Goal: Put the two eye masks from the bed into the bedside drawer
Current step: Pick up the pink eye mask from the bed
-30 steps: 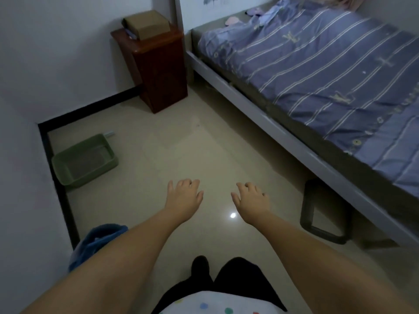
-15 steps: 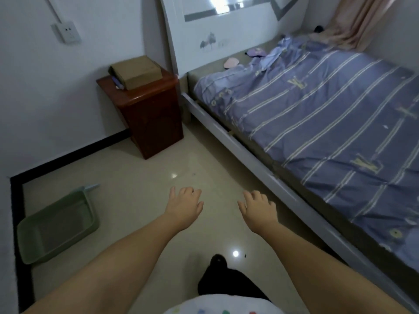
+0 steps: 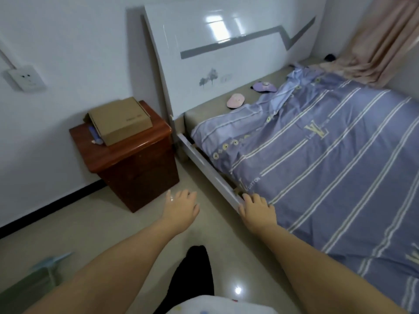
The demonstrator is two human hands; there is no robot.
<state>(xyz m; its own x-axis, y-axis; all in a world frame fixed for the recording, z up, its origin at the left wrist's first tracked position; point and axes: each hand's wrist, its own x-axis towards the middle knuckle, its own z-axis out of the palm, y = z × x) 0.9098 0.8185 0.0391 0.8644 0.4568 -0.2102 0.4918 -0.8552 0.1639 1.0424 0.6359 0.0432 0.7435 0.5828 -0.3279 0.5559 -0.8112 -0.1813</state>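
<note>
**Both hands empty, masks at the head of the bed**

My left hand (image 3: 180,208) and right hand (image 3: 257,209) reach forward at frame centre, fingers loosely spread, holding nothing. The pink eye mask (image 3: 235,100) and purple eye mask (image 3: 264,86) lie upper centre on the mattress by the headboard (image 3: 222,55). The bedside cabinet (image 3: 129,159) stands centre-left under a cardboard box (image 3: 120,120); its drawer front looks closed, though it's dim.
</note>
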